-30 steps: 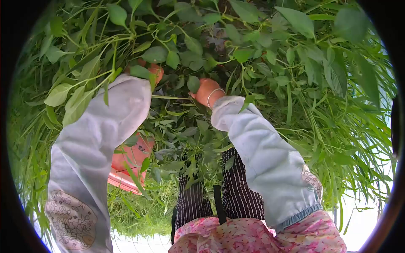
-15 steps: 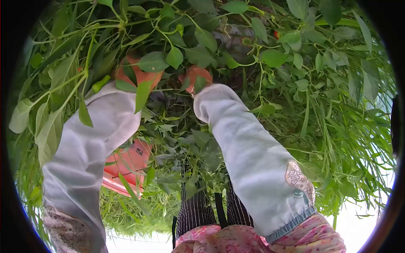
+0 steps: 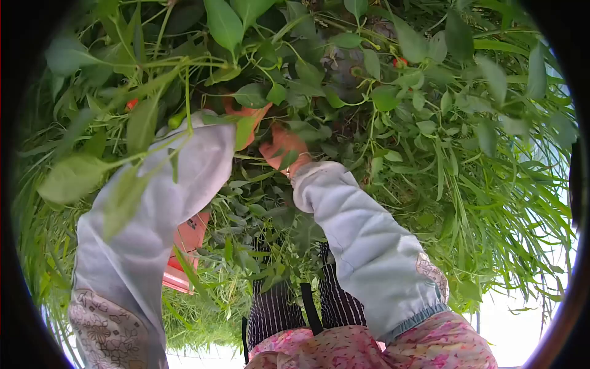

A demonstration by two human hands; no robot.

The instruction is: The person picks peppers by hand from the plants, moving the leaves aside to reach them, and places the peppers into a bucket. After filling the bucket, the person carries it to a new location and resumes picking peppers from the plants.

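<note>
Both hands reach in among leafy green pepper plants, in pale sleeve covers. My left hand is partly behind leaves near the upper middle, and its fingertips point toward the other hand. Just right of it and a little lower, my right hand has its fingers bent among the stems, with a leaf across it. Leaves hide most of the fingers, and whatever either hand may hold cannot be made out. A green pepper hangs beside the left sleeve cuff.
A red pepper shows at the upper right and another red fruit at the upper left. A red plastic container stands behind the left sleeve. Long grass grows at the right. Large leaves hang close to the camera.
My right hand has come down and shows more among the leaves. My left hand has shifted right, closer to it. Leaves at the left have swung, and more of the container is hidden.
</note>
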